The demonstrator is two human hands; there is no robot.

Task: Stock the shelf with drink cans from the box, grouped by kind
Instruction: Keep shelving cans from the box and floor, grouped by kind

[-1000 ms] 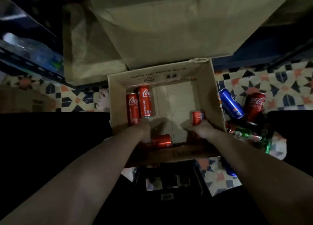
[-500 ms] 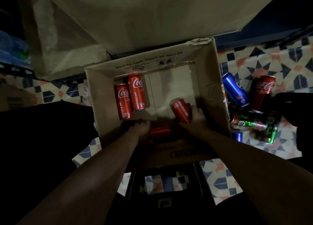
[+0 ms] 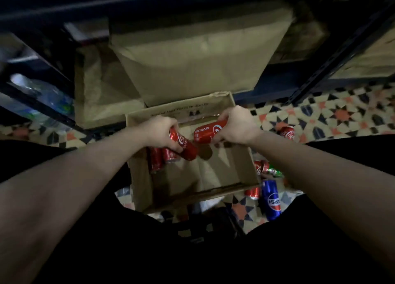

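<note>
Head view, each hand's grip [image 3: 159, 132] [image 3: 236, 126] around a red can [image 3: 183, 144] [image 3: 210, 131]

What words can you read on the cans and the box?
"RECYCLE ME": on the red can held in the right hand.
"Coca-Cola" script, partly seen: on the red can in the left hand.
"Pepsi" logo, upside down: on the blue can on the floor.
"Coca-Cola" script, partly seen: on the floor can right of the box.
Print on the box wall: too blurred to read.
</note>
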